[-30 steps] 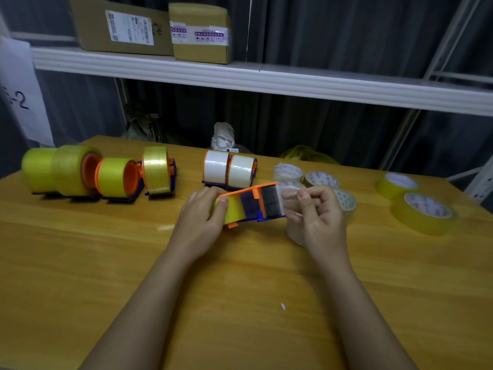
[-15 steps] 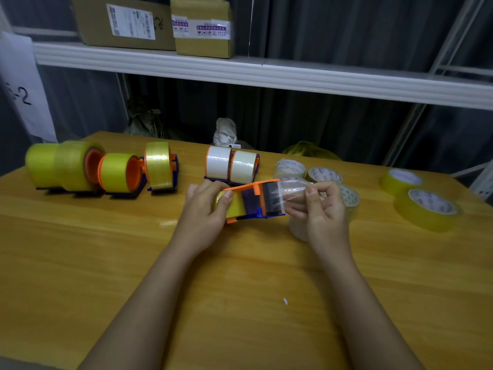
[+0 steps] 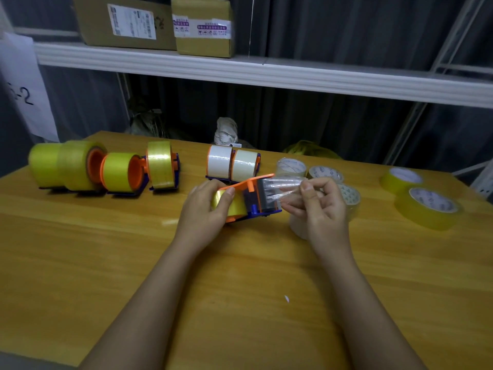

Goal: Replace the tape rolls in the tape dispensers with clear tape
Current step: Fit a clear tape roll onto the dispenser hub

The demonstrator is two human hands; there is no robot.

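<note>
The left hand (image 3: 205, 209) grips a tape dispenser (image 3: 250, 198), orange and blue, above the middle of the wooden table (image 3: 80, 249). Its fingers curl round the yellow roll (image 3: 230, 205) seated in the dispenser, with the thumb lying across the roll's face. The right hand (image 3: 320, 209) pinches the free end of a clear tape strip (image 3: 282, 186) between thumb and curled fingers; the strip runs from the dispenser's front edge to that hand.

Behind the held dispenser, two dispensers loaded with white rolls (image 3: 232, 165) stand side by side and touching. Further left, a row of dispensers with yellow rolls (image 3: 106, 166) stands along the table's far-left portion, close to the left edge. Loose clear rolls (image 3: 324, 173) lie flat just behind and beside the right hand; one is partly hidden by it. Two loose yellow rolls (image 3: 426, 206) lie flat near the right edge, well apart from both hands.

The near half of the table carries only both forearms and a small white scrap (image 3: 286, 299) between them. Open surface also lies between the right hand and the yellow rolls at right.

Above the far edge runs a white shelf (image 3: 266, 73) bearing two cardboard boxes (image 3: 160, 22). A paper sheet (image 3: 24, 89) hangs at far left.
</note>
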